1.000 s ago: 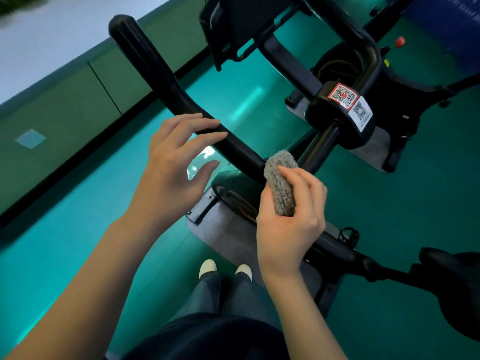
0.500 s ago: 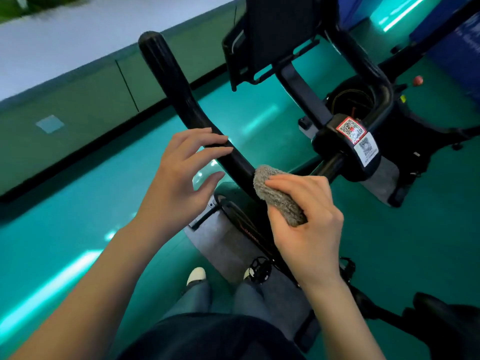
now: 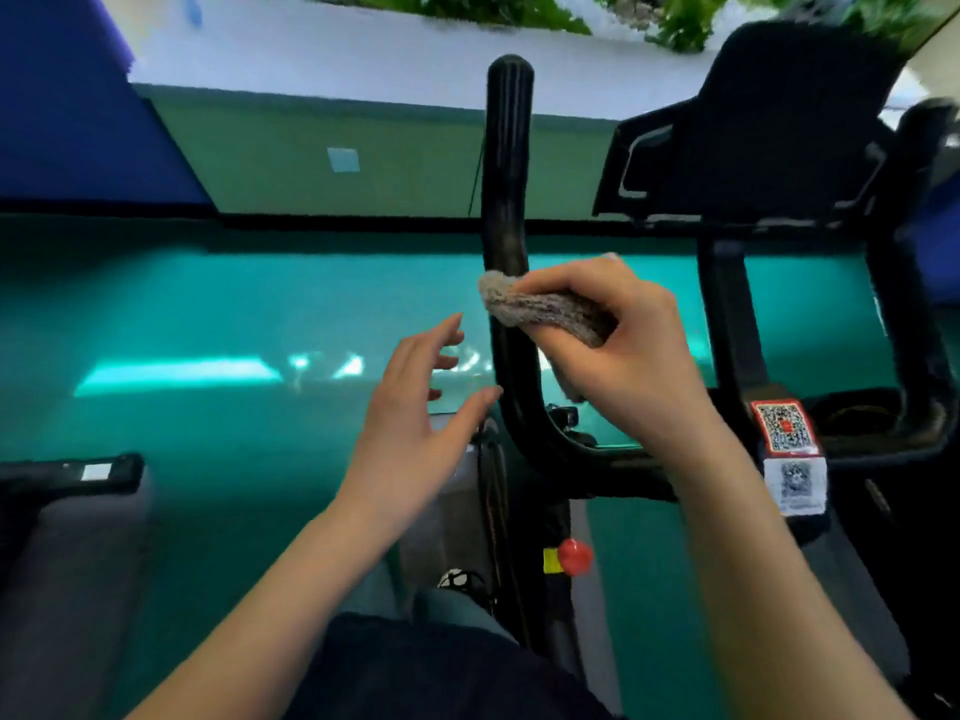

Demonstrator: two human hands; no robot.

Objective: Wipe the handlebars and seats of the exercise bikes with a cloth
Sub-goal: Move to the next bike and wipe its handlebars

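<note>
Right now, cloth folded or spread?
Folded: the grey cloth is bunched into a thick roll in the right hand, against the handlebar.

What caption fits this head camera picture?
Right hand holds a grey cloth against the black handlebar; left hand hovers open beside it.

There are two hands, the left hand (image 3: 410, 423) and the right hand (image 3: 628, 356), one grey cloth (image 3: 545, 309), one black handlebar (image 3: 506, 200), two QR code stickers (image 3: 784, 426) (image 3: 795, 480) and one red knob (image 3: 574, 557).

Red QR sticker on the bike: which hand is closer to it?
Right. The right hand, holding the cloth, is left of the red QR sticker; the left hand is farther left, past the handlebar.
</note>
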